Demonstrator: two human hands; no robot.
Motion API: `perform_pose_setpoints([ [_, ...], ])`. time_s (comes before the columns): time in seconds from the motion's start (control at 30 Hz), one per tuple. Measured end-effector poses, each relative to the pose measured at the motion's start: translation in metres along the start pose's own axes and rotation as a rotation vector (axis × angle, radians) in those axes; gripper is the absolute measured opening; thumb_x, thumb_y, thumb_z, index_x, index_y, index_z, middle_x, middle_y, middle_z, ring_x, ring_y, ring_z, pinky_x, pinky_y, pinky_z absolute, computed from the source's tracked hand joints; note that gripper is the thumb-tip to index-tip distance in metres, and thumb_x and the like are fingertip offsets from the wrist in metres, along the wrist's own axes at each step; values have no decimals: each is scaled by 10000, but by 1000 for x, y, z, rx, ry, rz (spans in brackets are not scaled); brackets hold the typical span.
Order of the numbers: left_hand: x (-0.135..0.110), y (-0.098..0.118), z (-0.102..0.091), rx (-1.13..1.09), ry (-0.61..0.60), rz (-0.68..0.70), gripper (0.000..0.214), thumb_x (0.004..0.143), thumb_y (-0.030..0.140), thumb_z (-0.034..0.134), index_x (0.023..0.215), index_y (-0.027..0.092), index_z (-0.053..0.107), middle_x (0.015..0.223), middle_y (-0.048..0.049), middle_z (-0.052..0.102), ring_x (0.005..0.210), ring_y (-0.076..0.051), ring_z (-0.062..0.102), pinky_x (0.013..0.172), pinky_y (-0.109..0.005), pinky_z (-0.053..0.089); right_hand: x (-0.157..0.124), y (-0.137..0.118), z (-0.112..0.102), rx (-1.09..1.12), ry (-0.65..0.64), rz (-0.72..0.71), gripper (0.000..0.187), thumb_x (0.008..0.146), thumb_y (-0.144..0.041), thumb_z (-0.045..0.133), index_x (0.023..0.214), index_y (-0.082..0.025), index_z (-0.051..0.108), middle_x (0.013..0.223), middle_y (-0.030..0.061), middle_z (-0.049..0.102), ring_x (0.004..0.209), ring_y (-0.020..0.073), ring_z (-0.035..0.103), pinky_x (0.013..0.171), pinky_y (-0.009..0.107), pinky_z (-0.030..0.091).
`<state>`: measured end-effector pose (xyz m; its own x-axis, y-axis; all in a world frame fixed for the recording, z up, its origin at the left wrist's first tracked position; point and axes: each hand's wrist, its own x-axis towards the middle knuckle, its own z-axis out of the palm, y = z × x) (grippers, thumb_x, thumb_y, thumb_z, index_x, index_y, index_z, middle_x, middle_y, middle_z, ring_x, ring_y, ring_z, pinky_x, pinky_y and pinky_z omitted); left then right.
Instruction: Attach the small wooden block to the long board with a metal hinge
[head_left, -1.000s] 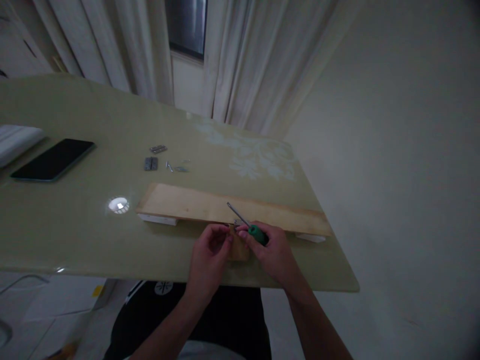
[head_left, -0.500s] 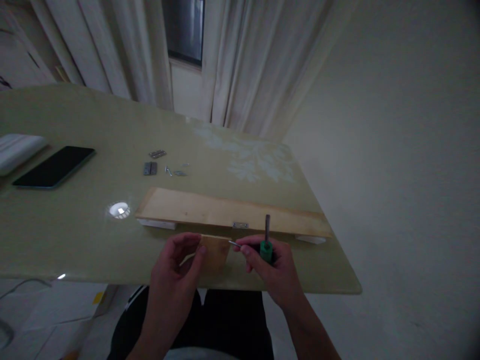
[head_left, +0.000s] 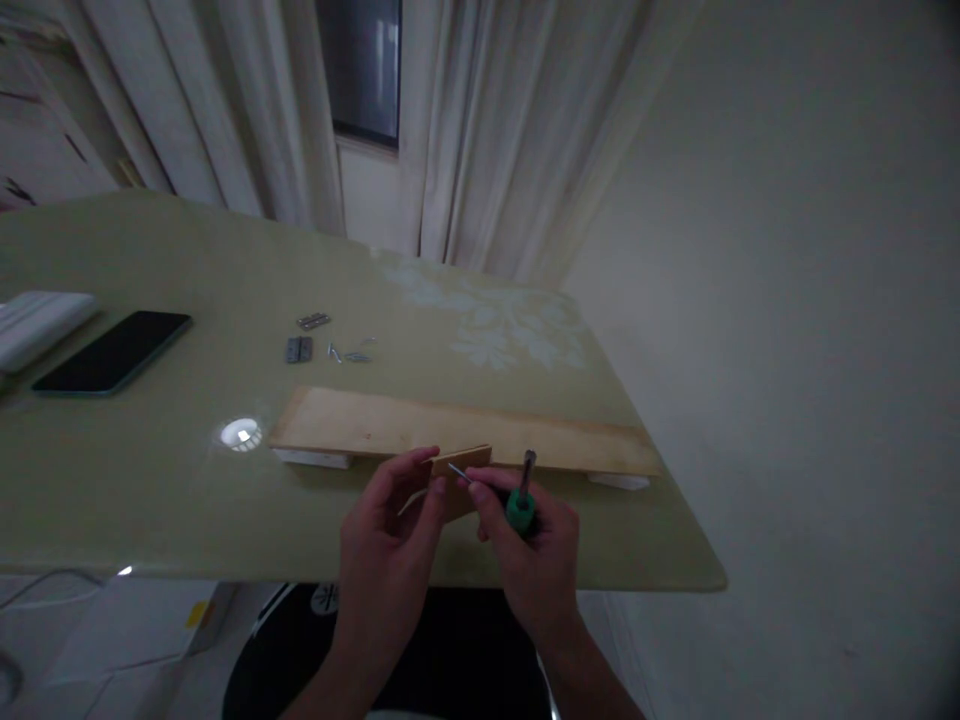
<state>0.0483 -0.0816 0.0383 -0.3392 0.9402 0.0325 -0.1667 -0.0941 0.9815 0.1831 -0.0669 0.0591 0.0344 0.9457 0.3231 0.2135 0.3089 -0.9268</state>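
"Wood between two hands, then: where does that small panel [head_left: 456,494] sit?"

"Above the worktop [head_left: 187,500], near its front edge, on the near side of the long board [head_left: 349,420]. The left hand [head_left: 386,540] pinches its left end between thumb and fingers."

"And the right hand [head_left: 532,560]?"

"Doubly loaded: it grips a green-handled screwdriver [head_left: 520,510], shaft up, and pinches a slim pointed screw [head_left: 459,473], or something like one, at the panel's face. Touching or just off, I can't tell."

"Which step is that?"

"Setting the point on the wood, I'd judge. It calls for a firm left pinch and a straight point before any pressure."

"Further out?"

"The board's right end reaches the worktop's right edge. Beyond its left end lie hinges [head_left: 291,350] and loose screws [head_left: 358,357]; toward the left edge, a phone [head_left: 112,352]."
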Motion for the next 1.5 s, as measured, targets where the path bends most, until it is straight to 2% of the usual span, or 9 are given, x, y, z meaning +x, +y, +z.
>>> perform_pose_setpoints([
  [0.27, 2, -3, 4, -12, 3, -24, 371, 859, 428, 801, 1154, 229, 697, 1136, -91, 780, 1048, -255, 768, 843, -336, 679, 2, 6, -3, -63, -32, -16, 121, 925, -317, 722, 995, -298, 819, 756, -24, 744, 550, 108, 589, 537, 244, 496],
  [0.57, 12, -2, 5, 80, -54, 26, 385, 886, 433, 762, 1204, 223, 702, 1133, -91, 771, 1037, -241, 760, 848, -321, 656, 9, 8, -12, -125, -73, -84, 207, 914, -207, 702, 1069, -302, 802, 991, 8, 805, 890, 181, 749, 818, 312, 581],
  [0.7, 48, 11, 5, 151, -164, 128, 404, 876, 403, 749, 1227, 211, 692, 1090, -91, 782, 968, -237, 765, 839, -339, 636, 44, -2, -23, -251, -134, -155, 201, 876, -222, 715, 1051, -273, 801, 979, 20, 803, 867, 188, 733, 814, 320, 567],
  [0.8, 95, 21, 6, 275, -361, 215, 290, 874, 366, 702, 1106, 199, 754, 1027, -92, 798, 929, -244, 758, 821, -351, 620, 84, -3, -29, -345, -217, -158, 162, 866, -250, 712, 995, -233, 809, 921, 26, 799, 831, 189, 714, 793, 319, 541],
  [0.93, 155, 25, 12, 475, -562, 266, 211, 799, 316, 691, 951, 214, 795, 953, -86, 814, 854, -257, 749, 812, -384, 594, 135, 11, -31, -332, -350, -37, 199, 857, -353, 733, 917, -182, 813, 795, 31, 748, 736, 166, 636, 699, 299, 482],
  [1.03, 176, 20, 13, 582, -642, 292, 161, 770, 271, 676, 878, 229, 788, 884, -75, 808, 791, -246, 733, 747, -347, 563, 160, 27, -27, -265, -389, 28, 257, 847, -400, 729, 896, -157, 797, 744, 29, 723, 602, 126, 565, 577, 266, 437],
  [1.2, 162, 8, 7, 769, -579, 381, 184, 898, 266, 587, 977, 240, 752, 889, -73, 783, 756, -241, 705, 690, -322, 503, 174, 45, -15, -114, -468, 106, 277, 833, -409, 725, 909, -148, 777, 743, 27, 722, 529, 85, 487, 513, 236, 385],
  [1.33, 145, 2, 0, 963, -455, 554, 170, 953, 265, 583, 971, 240, 750, 898, -87, 757, 844, -262, 697, 785, -355, 515, 176, 54, -3, -34, -522, 150, 258, 812, -391, 741, 882, -144, 771, 719, 17, 709, 505, 74, 440, 488, 234, 338],
  [1.5, 127, -1, -17, 1016, -538, 677, 336, 998, 400, 595, 1273, 247, 713, 1317, -113, 712, 1154, -308, 677, 1026, -470, 531, 173, 59, 2, 39, -507, 185, 229, 786, -374, 768, 851, -155, 763, 687, -8, 669, 498, 65, 401, 471, 234, 276],
])
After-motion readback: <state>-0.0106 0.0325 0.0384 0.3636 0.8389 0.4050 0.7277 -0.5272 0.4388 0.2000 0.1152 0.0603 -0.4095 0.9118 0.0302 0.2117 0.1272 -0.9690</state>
